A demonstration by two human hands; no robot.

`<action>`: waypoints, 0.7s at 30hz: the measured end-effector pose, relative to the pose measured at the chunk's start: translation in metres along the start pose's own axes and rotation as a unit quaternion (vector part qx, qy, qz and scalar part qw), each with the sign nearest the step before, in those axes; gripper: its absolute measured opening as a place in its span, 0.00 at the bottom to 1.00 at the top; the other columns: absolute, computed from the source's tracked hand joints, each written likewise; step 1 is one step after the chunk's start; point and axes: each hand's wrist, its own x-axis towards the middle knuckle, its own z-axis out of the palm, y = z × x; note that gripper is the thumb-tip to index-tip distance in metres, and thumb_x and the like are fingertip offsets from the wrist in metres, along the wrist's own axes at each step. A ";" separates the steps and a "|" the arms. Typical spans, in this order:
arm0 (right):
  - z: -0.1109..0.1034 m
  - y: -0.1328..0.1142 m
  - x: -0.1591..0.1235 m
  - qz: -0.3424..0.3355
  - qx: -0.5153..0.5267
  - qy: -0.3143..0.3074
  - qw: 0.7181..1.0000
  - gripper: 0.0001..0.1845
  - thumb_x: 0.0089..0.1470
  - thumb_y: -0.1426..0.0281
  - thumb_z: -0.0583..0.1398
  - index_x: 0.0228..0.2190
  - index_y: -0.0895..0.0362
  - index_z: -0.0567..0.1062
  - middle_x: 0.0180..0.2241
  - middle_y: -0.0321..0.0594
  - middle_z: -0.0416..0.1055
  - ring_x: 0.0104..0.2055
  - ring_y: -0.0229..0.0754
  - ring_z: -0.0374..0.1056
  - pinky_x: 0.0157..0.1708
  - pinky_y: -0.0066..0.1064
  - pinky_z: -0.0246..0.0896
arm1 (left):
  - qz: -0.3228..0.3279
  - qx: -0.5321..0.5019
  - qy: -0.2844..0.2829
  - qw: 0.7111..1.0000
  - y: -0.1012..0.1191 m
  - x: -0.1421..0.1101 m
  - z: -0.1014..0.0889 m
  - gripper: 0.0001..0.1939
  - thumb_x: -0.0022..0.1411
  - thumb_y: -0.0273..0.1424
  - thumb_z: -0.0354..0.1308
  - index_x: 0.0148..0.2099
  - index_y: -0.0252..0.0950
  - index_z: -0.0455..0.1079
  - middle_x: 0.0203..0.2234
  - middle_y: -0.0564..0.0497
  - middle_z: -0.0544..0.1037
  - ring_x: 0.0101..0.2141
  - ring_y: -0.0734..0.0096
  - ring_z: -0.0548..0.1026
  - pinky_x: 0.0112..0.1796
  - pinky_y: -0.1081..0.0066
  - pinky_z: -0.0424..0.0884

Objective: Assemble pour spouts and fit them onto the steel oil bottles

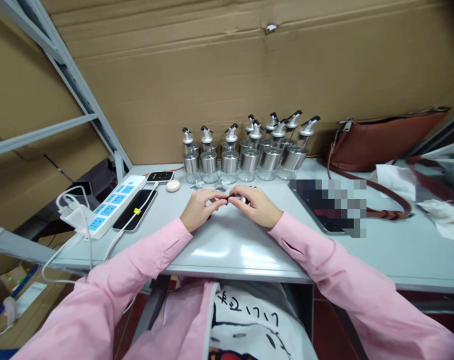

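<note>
My left hand [201,207] and my right hand [257,206] meet over the middle of the table. Thumb and fingers of both pinch a small black piece [227,198] between them; its exact kind is too small to make out. Something silvery shows partly under my right fingers. Just beyond the hands lie small silver parts [220,188], partly covered by my fingers. Behind them stand several glass oil bottles [230,162] with steel sleeves, each topped by a silver pour spout with a black tip.
On the left are a power strip [116,206] with white cables, a phone [131,217], a small device [160,176] and a round white case [173,186]. To the right lie a dark tablet-like device [313,210], partly pixelated, and a brown bag [384,142]. Cardboard [212,75] stands behind.
</note>
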 end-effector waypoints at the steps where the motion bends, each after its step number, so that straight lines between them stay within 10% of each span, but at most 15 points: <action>1: 0.000 0.000 0.000 0.000 -0.002 0.000 1.000 0.10 0.57 0.66 0.53 0.30 0.58 0.71 0.26 0.39 0.70 0.27 0.38 0.64 0.28 0.27 0.56 | -0.002 -0.001 0.001 1.000 0.000 0.000 0.000 0.08 0.59 0.35 0.58 0.35 0.37 0.76 0.21 0.53 0.76 0.25 0.70 0.72 0.38 0.66 0.63; 15: 0.005 0.007 0.000 0.004 -0.036 0.045 0.998 0.13 0.61 0.66 0.48 0.44 0.58 0.66 0.37 0.46 0.67 0.38 0.44 0.66 0.39 0.35 0.62 | -0.113 -0.141 0.030 0.983 -0.010 0.002 0.004 0.12 0.56 0.36 0.58 0.36 0.32 0.72 0.27 0.50 0.77 0.21 0.77 0.70 0.29 0.72 0.68; 21: 0.005 0.003 -0.002 0.037 -0.084 0.034 0.995 0.39 0.46 0.58 0.63 0.54 0.58 0.55 0.40 0.47 0.68 0.29 0.43 0.66 0.31 0.35 0.61 | -0.144 -0.213 0.013 0.966 -0.009 0.004 0.005 0.14 0.52 0.39 0.60 0.35 0.31 0.71 0.27 0.51 0.76 0.19 0.79 0.68 0.26 0.73 0.68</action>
